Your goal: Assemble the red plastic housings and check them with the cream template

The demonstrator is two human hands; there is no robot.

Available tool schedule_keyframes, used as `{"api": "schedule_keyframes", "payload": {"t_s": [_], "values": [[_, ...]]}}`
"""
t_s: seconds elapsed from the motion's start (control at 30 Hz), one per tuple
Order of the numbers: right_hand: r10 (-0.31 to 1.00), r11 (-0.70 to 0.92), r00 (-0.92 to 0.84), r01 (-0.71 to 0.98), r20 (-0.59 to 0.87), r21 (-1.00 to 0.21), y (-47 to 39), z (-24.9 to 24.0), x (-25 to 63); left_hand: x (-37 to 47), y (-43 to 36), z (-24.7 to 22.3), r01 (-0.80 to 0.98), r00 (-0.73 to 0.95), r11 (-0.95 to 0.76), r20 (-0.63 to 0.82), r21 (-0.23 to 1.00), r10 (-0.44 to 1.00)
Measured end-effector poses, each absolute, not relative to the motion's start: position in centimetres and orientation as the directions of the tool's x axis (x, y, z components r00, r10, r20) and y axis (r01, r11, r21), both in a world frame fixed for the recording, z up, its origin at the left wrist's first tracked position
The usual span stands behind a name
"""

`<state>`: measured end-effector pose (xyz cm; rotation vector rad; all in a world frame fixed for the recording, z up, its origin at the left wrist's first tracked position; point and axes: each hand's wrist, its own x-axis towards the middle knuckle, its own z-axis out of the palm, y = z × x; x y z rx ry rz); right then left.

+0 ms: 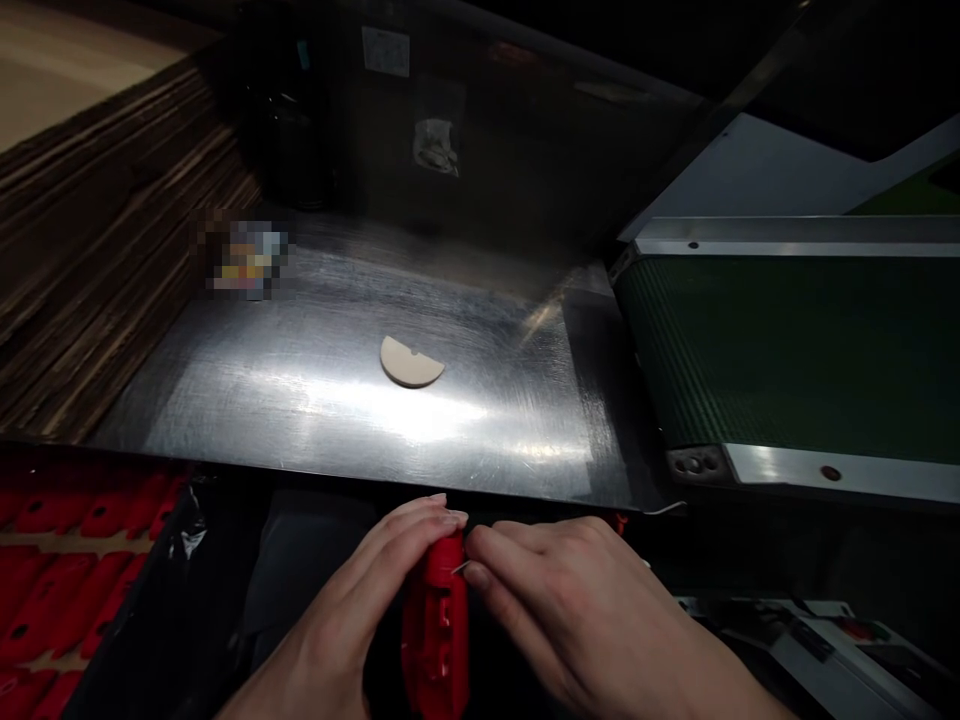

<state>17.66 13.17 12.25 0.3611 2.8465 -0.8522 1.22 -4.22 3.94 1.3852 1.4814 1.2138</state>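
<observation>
A red plastic part [436, 640] with ribs and hollows stands upright below the front edge of the metal table. My left hand [375, 570] is wrapped round its top and left side, fingertips at the upper end. At the part's upper right, my right hand [555, 590] pinches a thin, pale, blade-like piece [460, 567] between thumb and forefinger, its tip touching or very near the red part. Most of that thin piece is hidden by the fingers. Beyond the hands, a beige half-round disc [411, 364] with a small notch lies on the metal table [337, 330].
Stacked cardboard sheets [120, 220] rise at the left. Several red parts [52, 600] lie in rows at the lower left. A green conveyor belt [810, 350] with metal rails runs at the right. A small clear bag [436, 147] is on the dark panel behind.
</observation>
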Motion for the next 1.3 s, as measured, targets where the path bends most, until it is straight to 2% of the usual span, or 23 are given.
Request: {"api": "schedule_keyframes", "payload": {"t_s": [0.3,0.47,0.7,0.77,0.83,0.93,1.0,1.1,1.17,1.3], "values": [[0.211,0.780,-0.937,0.332,-0.278,-0.530,13.1,12.8,17.7,1.5,-4.2,4.6,0.361,-0.128,-0.037,0.089,0.932,0.988],[0.210,0.725,-0.933,0.349,-0.292,-0.594,13.4,12.9,17.7,1.5,-4.0,4.6,0.347,-0.140,-0.032,0.085,0.937,0.986],[0.183,0.601,-0.901,0.418,-0.392,-0.681,14.2,12.9,17.7,1.7,-4.0,4.0,0.328,-0.122,-0.022,0.065,0.944,0.990],[0.160,0.510,-0.901,0.426,-0.404,-0.748,14.9,12.4,17.8,1.8,-4.0,3.9,0.328,-0.120,-0.027,0.070,0.944,0.990],[0.161,0.335,-0.911,0.412,-0.380,-0.847,15.5,11.5,17.9,1.8,-3.9,3.8,0.345,-0.120,-0.032,0.078,0.938,0.990],[0.306,0.029,-0.892,0.357,-0.332,-0.934,15.8,9.9,18.0,1.7,-3.7,3.5,0.419,-0.114,-0.037,0.093,0.907,0.989],[0.413,-0.054,-0.853,0.326,-0.318,-0.944,15.3,9.0,18.1,1.8,-3.6,3.1,0.485,-0.104,-0.058,0.124,0.873,0.987],[0.488,-0.032,-0.830,0.293,-0.270,-0.956,13.8,8.0,18.2,1.9,-3.4,2.6,0.556,-0.116,-0.107,0.205,0.824,0.972],[0.524,0.058,-0.825,0.284,-0.213,-0.957,12.8,7.6,18.3,2.2,-3.3,2.4,0.590,-0.119,-0.126,0.240,0.797,0.963],[0.591,0.252,-0.804,0.267,-0.071,-0.930,11.9,6.9,18.5,2.6,-3.2,2.6,0.638,-0.130,-0.070,0.197,0.767,0.972]]}}
